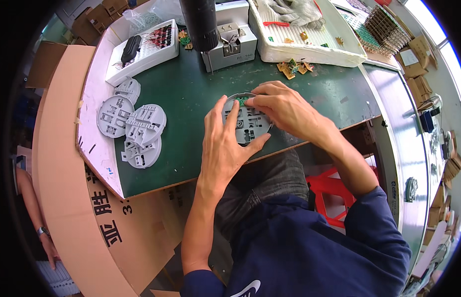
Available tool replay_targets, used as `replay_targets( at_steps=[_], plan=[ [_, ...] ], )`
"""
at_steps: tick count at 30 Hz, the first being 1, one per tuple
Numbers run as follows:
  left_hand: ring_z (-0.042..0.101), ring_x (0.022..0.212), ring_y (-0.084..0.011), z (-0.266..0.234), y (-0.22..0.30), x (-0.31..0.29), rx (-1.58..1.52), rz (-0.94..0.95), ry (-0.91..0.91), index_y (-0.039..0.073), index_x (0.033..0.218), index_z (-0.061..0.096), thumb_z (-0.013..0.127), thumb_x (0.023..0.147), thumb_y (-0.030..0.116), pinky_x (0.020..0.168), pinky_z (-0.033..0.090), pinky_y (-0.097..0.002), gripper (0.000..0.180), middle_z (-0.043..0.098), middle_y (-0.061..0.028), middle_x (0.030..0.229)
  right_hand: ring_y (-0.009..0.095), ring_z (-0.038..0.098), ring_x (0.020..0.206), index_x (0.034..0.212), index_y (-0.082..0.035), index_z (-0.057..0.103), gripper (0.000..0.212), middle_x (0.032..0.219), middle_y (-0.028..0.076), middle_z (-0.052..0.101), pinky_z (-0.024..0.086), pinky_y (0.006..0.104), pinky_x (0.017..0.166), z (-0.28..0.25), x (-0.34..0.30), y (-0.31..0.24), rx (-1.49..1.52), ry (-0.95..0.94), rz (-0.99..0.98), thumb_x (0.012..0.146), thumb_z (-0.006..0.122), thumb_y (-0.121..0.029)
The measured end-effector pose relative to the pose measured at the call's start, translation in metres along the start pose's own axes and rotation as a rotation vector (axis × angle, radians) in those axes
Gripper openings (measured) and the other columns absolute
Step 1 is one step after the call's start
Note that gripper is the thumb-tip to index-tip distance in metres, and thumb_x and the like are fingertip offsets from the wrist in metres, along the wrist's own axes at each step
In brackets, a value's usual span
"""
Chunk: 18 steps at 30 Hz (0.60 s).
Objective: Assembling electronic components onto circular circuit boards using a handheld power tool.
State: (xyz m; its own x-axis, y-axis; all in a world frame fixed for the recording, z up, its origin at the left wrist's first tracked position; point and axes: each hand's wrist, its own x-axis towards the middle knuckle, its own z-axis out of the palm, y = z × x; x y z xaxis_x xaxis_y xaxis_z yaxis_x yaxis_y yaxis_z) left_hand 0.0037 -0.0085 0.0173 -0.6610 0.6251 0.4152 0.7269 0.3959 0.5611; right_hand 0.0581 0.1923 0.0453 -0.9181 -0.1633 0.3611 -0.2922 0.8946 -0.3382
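A round grey plastic housing [250,129] with moulded slots lies on the green tabletop close to its front edge. My left hand [224,143] grips its left and near rim, thumb and fingers spread around it. Inside, near the far rim, is a small green circuit board [243,101]. My right hand [285,106] reaches over from the right, its fingers bent together in a pinch at the board's right end. An index finger of the left hand rests by the board's left side. Fingers partly cover the board, so its exact seating is hidden.
Several similar grey housings [145,126] are piled at left. Behind stand a white tray of wired parts [143,49], a black hanging cylindrical tool [199,24], a grey metal machine [233,52] and a white foam box [309,52]. Small boards [291,68] lie before the box.
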Motion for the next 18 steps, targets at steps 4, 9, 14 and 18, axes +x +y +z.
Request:
replay_targets(
  at_steps=[4,9,14,18],
  plan=[
    [0.05,0.129,-0.0414,0.002,0.001,0.002,0.014,0.019,0.014,-0.008,0.134,0.061,0.087,0.077,0.044,0.107,0.046,-0.048,0.082,0.047,-0.0236,0.148,0.03,0.062,0.127,0.136,-0.003,0.062,0.045,0.134,0.017,0.066,0.05,0.0402,0.107,-0.035,0.037,0.005,0.124,0.299,-0.003,0.096,0.072,-0.021],
    [0.049,0.13,-0.0416,0.004,0.001,0.0,0.029,0.001,0.024,-0.008,0.133,0.061,0.085,0.079,0.048,0.107,0.046,-0.0481,0.082,0.046,-0.0238,0.148,0.014,0.065,0.093,0.119,0.001,0.058,0.053,0.098,0.008,0.067,0.053,0.0296,0.076,-0.065,0.152,-0.039,1.115,0.425,-0.141,0.101,0.067,-0.048],
    [0.049,0.13,-0.0411,0.009,0.004,0.001,0.05,0.011,0.023,-0.009,0.134,0.06,0.085,0.079,0.048,0.108,0.045,-0.0481,0.083,0.046,-0.0236,0.148,0.023,0.066,0.109,0.131,0.003,0.054,0.064,0.112,0.018,0.067,0.054,0.0342,0.094,-0.091,0.176,-0.047,0.997,0.179,-0.215,0.1,0.066,-0.051],
    [0.049,0.13,-0.0409,0.009,0.001,-0.003,0.025,0.002,0.046,-0.008,0.134,0.06,0.085,0.078,0.048,0.108,0.045,-0.0481,0.083,0.046,-0.023,0.147,0.025,0.068,0.109,0.134,0.005,0.051,0.067,0.114,0.02,0.067,0.059,0.0314,0.082,-0.082,0.167,-0.042,1.207,0.362,-0.169,0.097,0.07,-0.047]
  ],
)
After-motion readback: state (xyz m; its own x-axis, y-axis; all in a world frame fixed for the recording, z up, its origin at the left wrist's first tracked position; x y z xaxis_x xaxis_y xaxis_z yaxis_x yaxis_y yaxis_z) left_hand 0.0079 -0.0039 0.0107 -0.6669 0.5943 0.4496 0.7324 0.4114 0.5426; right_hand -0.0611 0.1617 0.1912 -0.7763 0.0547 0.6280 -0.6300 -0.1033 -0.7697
